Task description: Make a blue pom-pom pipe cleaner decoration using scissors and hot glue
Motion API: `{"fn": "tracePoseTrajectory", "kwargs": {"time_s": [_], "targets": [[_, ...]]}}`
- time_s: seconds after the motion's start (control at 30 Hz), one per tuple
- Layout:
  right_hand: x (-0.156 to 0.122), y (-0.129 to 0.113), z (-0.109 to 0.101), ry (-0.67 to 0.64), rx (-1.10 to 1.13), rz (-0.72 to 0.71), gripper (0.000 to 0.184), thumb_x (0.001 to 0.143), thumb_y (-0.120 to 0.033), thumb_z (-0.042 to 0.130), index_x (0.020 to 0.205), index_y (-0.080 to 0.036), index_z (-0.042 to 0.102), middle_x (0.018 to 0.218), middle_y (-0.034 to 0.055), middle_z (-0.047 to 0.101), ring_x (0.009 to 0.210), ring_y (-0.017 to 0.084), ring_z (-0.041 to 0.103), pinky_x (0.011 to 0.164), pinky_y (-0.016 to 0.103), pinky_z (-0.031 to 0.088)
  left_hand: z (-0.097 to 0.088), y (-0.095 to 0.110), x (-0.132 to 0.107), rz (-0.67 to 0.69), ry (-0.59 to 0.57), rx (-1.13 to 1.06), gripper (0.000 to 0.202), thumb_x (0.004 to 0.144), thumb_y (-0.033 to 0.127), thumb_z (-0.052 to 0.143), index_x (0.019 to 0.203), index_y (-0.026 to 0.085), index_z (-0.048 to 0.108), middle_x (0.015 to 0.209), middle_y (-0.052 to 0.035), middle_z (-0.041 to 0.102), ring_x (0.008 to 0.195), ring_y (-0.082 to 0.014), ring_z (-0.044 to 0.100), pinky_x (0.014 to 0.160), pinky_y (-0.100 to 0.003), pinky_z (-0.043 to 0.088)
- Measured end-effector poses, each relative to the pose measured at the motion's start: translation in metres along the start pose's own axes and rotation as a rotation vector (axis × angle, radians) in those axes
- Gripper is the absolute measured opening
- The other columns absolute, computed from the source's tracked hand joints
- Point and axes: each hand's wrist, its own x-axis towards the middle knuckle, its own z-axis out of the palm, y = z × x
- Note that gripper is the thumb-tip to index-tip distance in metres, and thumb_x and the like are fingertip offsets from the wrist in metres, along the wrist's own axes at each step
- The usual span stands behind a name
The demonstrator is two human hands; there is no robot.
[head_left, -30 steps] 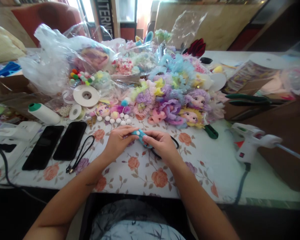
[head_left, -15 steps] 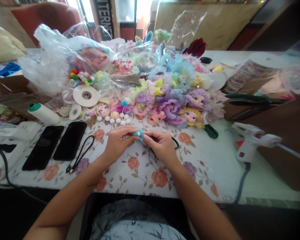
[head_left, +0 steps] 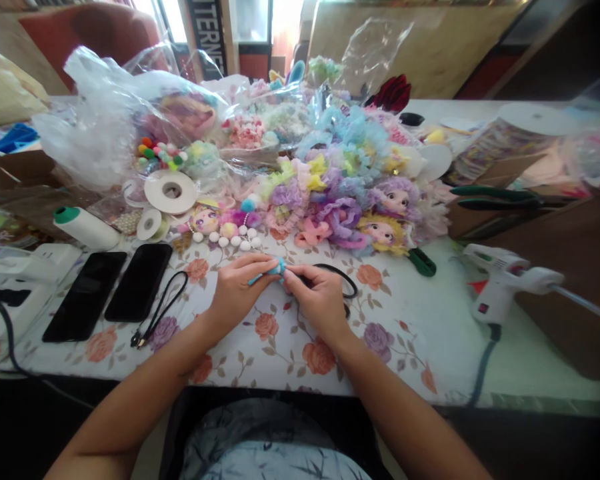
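Note:
My left hand point(head_left: 241, 287) pinches a small blue piece with a bit of white point(head_left: 279, 267) above the flowered cloth. From the other side my right hand point(head_left: 323, 303) has its thumb and fingertips closed at the right end of that same piece. A black cord point(head_left: 351, 283) loops out behind my right hand; part of it shows dark between the fingers. How the cord and the blue piece join is hidden by my fingers.
Hair ties and doll-face ornaments point(head_left: 383, 230) pile up beyond my hands, beside plastic bags point(head_left: 100, 120). Two phones point(head_left: 139, 283), a black strap point(head_left: 165, 310) and a thread cone point(head_left: 87, 228) lie left. A glue gun point(head_left: 495, 280) with its cable stands right, near a cardboard box point(head_left: 570, 300).
The blue piece has turned slightly in my fingers, and a blue end now shows below my left fingers. My right hand has shifted a little left and down, uncovering more of the black cord.

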Motion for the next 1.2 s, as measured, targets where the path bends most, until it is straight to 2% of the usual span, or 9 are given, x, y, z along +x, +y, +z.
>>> {"fn": "tracePoseTrajectory", "kwargs": {"time_s": [0.23,0.6,0.7,0.93,1.1,1.2], "targets": [[-0.001,0.003,0.003,0.006,0.094,0.092,0.026,0.078,-0.037,0.067,0.084,-0.017,0.081,0.054,-0.0003,0.062,0.047,0.012,0.049,0.044,0.023,0.041,0.003,-0.004,-0.002,-0.013,-0.02,-0.037,0.018,0.082,0.02,0.073,0.099,0.023,0.077,0.094,-0.0064,0.076,0.084,-0.0171,0.072,0.077,-0.03,0.062],[0.0,0.003,0.002,-0.025,0.127,0.112,0.025,0.078,-0.038,0.068,0.082,-0.017,0.081,0.055,-0.0001,0.061,0.05,0.012,0.05,0.047,0.024,0.041,0.002,-0.003,-0.002,0.067,-0.02,0.0,0.019,0.085,0.018,0.068,0.101,0.025,0.076,0.093,-0.0043,0.075,0.084,-0.0153,0.071,0.074,-0.028,0.061],[0.001,0.002,0.0,-0.078,0.201,0.157,0.027,0.078,-0.039,0.067,0.081,-0.017,0.081,0.056,0.0005,0.062,0.052,0.012,0.05,0.048,0.024,0.041,0.001,-0.006,-0.002,0.001,-0.014,0.0,0.019,0.082,0.018,0.072,0.1,0.024,0.077,0.093,-0.0047,0.075,0.084,-0.016,0.071,0.076,-0.029,0.061],[0.009,-0.003,-0.01,-0.293,0.404,0.33,0.037,0.072,-0.028,0.058,0.1,-0.019,0.08,0.074,0.0044,0.074,0.063,0.016,0.062,0.057,0.026,0.05,-0.004,-0.005,0.003,-0.168,0.001,-0.09,0.016,0.08,0.026,0.075,0.096,0.024,0.078,0.095,-0.0047,0.077,0.085,-0.0187,0.072,0.078,-0.032,0.062],[0.011,-0.005,-0.017,-0.372,0.412,0.31,0.032,0.074,-0.03,0.065,0.103,-0.023,0.079,0.082,0.004,0.077,0.062,0.014,0.062,0.06,0.027,0.052,-0.006,-0.005,0.004,-0.305,-0.006,-0.117,0.018,0.074,0.027,0.08,0.091,0.021,0.077,0.085,-0.0034,0.077,0.072,-0.0169,0.072,0.061,-0.026,0.061],[0.011,-0.005,-0.018,-0.379,0.4,0.289,0.03,0.076,-0.031,0.068,0.102,-0.023,0.079,0.083,0.0042,0.078,0.064,0.014,0.063,0.063,0.028,0.052,-0.005,-0.005,0.003,-0.309,0.014,-0.195,0.015,0.074,0.027,0.08,0.086,0.02,0.077,0.085,-0.0044,0.077,0.074,-0.0178,0.073,0.066,-0.028,0.063]]}}
